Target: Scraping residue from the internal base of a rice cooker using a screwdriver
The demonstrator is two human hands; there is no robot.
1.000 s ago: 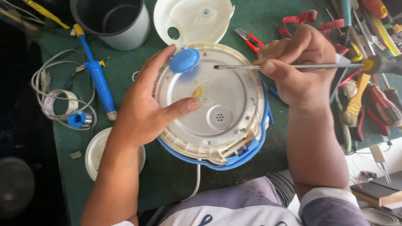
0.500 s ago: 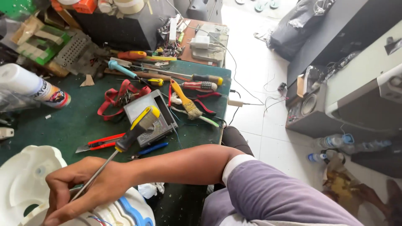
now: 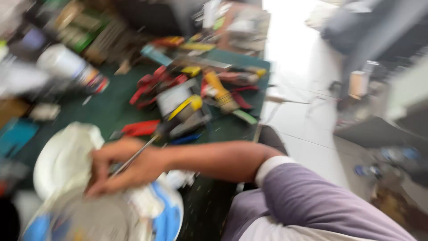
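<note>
Screwdriver (image 3: 169, 122), black-yellow handle, gripped in right hand (image 3: 127, 167), fingers closed round shaft; tip at 7 o'clock, over white-blue appliance base (image 3: 156, 209) on green bench mat (image 3: 111, 107). Keep shaft square to fastener, press steadily, turn slowly. Left hand out of frame. Motion blur hides tip, fastener; pliers cluster (image 3: 156, 85) at 12 o'clock indistinct
</note>
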